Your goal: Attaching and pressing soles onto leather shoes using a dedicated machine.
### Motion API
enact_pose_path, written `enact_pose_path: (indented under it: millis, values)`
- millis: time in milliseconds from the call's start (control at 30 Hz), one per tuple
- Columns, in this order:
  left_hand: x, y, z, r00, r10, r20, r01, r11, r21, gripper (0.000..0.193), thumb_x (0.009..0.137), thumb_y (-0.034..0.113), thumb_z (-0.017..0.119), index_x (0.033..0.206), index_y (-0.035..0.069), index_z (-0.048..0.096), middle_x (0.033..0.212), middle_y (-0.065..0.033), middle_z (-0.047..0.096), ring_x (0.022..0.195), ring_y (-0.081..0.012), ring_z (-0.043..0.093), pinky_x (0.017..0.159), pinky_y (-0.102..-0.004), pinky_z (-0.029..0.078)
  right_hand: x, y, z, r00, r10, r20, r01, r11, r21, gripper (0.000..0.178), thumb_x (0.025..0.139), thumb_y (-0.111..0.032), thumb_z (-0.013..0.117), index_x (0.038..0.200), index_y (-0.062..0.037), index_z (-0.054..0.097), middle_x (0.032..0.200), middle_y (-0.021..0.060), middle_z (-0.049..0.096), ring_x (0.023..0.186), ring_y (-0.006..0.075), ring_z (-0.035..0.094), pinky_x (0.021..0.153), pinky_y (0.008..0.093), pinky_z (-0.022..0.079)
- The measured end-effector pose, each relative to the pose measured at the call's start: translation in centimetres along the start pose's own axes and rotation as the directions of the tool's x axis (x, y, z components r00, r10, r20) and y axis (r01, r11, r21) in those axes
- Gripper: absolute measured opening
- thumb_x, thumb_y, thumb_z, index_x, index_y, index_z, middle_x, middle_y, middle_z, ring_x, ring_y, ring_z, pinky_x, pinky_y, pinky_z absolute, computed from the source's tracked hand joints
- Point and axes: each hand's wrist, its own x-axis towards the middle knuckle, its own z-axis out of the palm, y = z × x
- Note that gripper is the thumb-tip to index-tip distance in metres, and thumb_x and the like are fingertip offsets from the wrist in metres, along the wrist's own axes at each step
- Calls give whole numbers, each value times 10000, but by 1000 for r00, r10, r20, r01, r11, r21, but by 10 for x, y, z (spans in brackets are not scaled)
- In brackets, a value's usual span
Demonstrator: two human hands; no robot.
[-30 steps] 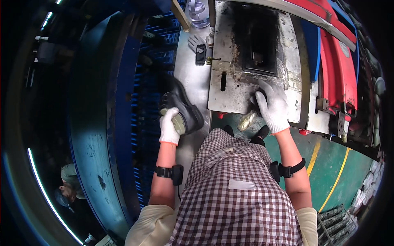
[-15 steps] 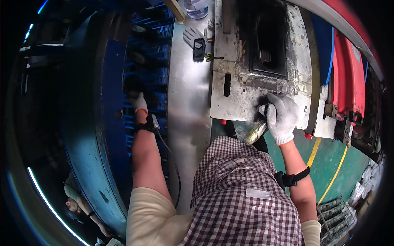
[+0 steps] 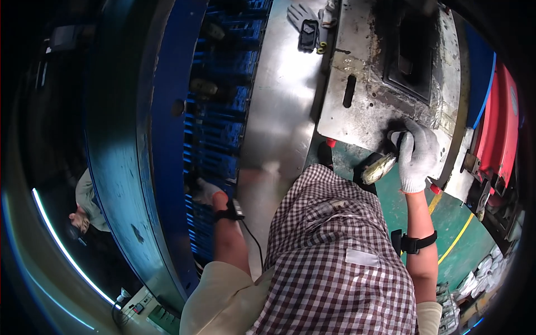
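Observation:
My right hand (image 3: 420,156), in a white knit glove, is closed around a tool (image 3: 379,167) with a thick, yellowish, wrapped-looking handle. The tool's dark end lies at the front edge of a stained pale metal plate (image 3: 357,120). A black-rimmed rectangular opening (image 3: 410,67) is set into that plate. My left hand (image 3: 207,191), also gloved, reaches into a blue slatted rack (image 3: 220,120) on the left. Its fingers are curled at something dark that shadow hides. Pale rounded pieces (image 3: 204,86) sit on the rack above that hand.
Between rack and plate runs a shiny metal table (image 3: 285,84). On its far end lie a grey glove (image 3: 301,15) and a black phone-like device (image 3: 308,36). Red machine parts (image 3: 499,128) stand at the right. Another person (image 3: 89,204) is beyond the blue beam (image 3: 125,167) at the left.
The view has shifted, so rack, table and plate sit farther right and the plate higher. My left hand has moved nearer to me along the rack. The right hand keeps hold of the tool.

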Motion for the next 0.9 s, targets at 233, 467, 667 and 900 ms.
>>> enact_pose_path:
  millis: [233, 467, 667, 900]
  values:
    - [150, -38, 65, 629, -62, 775, 636, 615, -466, 728, 984, 718, 411, 1470, 205, 585, 1467, 33, 632, 1449, -260, 482, 1178, -506, 323, -5, -3, 1, 995, 26, 98, -13, 992, -125, 212, 960, -149, 627, 1113, -54, 738, 1054, 144, 728, 1018, 352, 669, 947, 453, 508]
    - [193, -43, 70, 561, -35, 827, 574, 737, -358, 580, 1000, 556, 441, 1376, 175, 665, 1421, -23, 655, 1293, -239, 603, 1093, -510, 448, -2, -5, -1, 995, 36, 90, -24, 991, -130, 193, 954, -152, 638, 1087, -58, 741, 1036, 130, 729, 1009, 347, 668, 932, 461, 504]
    - [110, -61, 1, 701, -114, 704, 670, 444, -595, 512, 955, 429, 629, 1326, 78, 669, 1299, -111, 701, 1210, -303, 654, 1035, -483, 528, 0, -4, 0, 996, 26, 91, -19, 997, -77, 193, 954, -150, 635, 1080, -47, 739, 1015, 145, 722, 973, 352, 669, 905, 469, 505]
    - [6, -62, -63, 363, 264, 894, 911, 100, -400, 587, 908, 211, 670, 1451, 24, 545, 1445, -172, 604, 1352, -342, 565, 1183, -557, 420, 2, -2, -5, 998, 23, 52, -22, 999, -24, 192, 952, -166, 635, 1070, -57, 741, 955, 148, 701, 919, 349, 660, 871, 462, 510]
